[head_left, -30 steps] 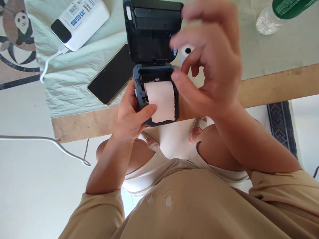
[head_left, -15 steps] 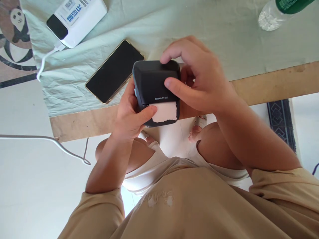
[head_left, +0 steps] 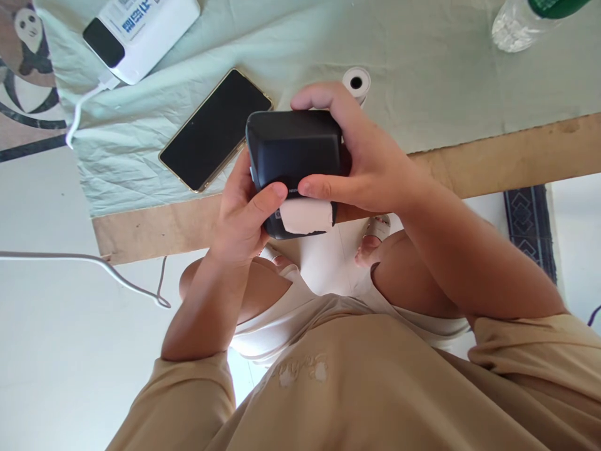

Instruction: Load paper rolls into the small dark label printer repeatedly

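Observation:
Between both hands, over the table's front edge, I hold a black label printer (head_left: 293,147). A torn-edged strip of white paper (head_left: 307,216) sticks out at its near side. My left hand (head_left: 244,210) is closed around the printer's left side, thumb on top near the paper. Wrapped about the right side is my right hand (head_left: 361,153), its thumb pressing the lid by the printed lettering and its index finger over the far edge. The fingers beneath the printer are mostly hidden. Just beyond my right hand stands a white paper roll (head_left: 357,82) with a dark core.
A smartphone (head_left: 216,128) with a dark screen lies left of the printer on the pale green cloth (head_left: 422,81). Farther left is a white power bank (head_left: 145,44) with a cable (head_left: 84,106) plugged in. A plastic bottle (head_left: 516,28) lies at the far right.
My right thumb has come down and left onto the lid's lettering, and my right hand has closed more around the printer. The paper roll behind it now shows.

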Demonstrator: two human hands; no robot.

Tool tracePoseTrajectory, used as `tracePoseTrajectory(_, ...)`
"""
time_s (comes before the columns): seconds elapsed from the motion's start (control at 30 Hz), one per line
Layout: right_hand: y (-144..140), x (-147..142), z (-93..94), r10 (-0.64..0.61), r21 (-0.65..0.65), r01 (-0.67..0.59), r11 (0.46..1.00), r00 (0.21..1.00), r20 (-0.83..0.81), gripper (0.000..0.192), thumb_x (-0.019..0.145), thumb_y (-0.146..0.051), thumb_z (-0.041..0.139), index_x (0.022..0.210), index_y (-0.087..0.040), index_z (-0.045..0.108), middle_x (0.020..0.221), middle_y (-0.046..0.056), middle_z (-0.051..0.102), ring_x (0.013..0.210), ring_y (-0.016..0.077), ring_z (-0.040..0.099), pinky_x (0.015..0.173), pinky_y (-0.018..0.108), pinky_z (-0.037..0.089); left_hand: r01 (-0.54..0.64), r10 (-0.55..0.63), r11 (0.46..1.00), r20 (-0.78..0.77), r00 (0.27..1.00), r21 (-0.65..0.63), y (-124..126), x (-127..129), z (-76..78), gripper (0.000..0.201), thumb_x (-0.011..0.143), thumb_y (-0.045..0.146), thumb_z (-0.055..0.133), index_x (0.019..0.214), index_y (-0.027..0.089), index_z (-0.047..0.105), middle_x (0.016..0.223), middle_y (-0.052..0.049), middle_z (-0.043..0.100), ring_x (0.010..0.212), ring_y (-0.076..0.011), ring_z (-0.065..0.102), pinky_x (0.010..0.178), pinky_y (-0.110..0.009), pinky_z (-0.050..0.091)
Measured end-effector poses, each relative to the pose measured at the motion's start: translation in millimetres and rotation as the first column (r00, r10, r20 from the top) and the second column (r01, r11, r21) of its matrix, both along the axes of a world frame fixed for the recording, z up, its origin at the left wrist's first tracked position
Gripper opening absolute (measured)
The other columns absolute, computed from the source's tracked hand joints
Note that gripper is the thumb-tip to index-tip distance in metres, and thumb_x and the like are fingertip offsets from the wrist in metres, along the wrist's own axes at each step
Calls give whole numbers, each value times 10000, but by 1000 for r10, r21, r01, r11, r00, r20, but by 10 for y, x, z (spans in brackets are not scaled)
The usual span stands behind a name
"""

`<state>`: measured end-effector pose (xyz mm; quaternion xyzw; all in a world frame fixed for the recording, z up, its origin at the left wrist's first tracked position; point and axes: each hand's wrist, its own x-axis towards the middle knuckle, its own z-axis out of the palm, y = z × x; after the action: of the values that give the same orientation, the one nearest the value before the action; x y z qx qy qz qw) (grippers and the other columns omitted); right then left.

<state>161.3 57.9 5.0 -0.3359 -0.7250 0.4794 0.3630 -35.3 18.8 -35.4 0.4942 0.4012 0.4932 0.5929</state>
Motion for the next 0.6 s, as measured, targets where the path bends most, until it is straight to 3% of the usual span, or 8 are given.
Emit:
tracePoseTrajectory(0.2,-15,16,42,3,53,-7,999,997,74,533,793,-387,719,1236,-256,453,1341,31,565,1129,194,577,976,340,516,-37,36,999,-36,999,-16,0,18,13,521,734,526,757,1206,338,644,1010,-62,659,907,-300,688,639,-402,594)
tracePoseTrajectory(0.33,-25,6,4,4,68,-6,998,999,37,537,814,-425,679,1264,-264,433,1401,25,535,1165,202,573,986,344,530,-42,39,999,-66,997,-34,-4,19,22,519,745,550,735,1199,331,614,1013,-60,656,991,-322,684,670,-413,604)
tracePoseTrajectory(0.47,-14,-14,-94,-7,82,9,997,999,-32,524,804,-458,665,1247,-287,445,1370,20,547,1093,185,601,931,335,553,-32,30,999,-62,998,-38,-31,52,60,469,783,516,718,1194,316,611,995,-48,670,1131,-337,652,816,-442,602)
tracePoseTrajectory(0.53,-3,-19,-149,-14,92,23,995,995,-102,559,778,-493,682,1245,-291,452,1346,24,556,1048,175,612,889,325,563,-44,46,998,-54,997,35,-62,60,123,419,832,487,678,1199,290,629,1051,-51,672,1190,-325,620,930,-452,563)
tracePoseTrajectory(0.6,5,-16,-192,-13,81,25,996,990,-139,602,752,-530,695,1251,-296,453,1340,26,561,1014,169,618,843,314,570,-81,102,987,-153,983,139,-83,24,208,469,858,527,651,1245,264,623,1187,-60,639,1216,-310,586,1005,-448,512)
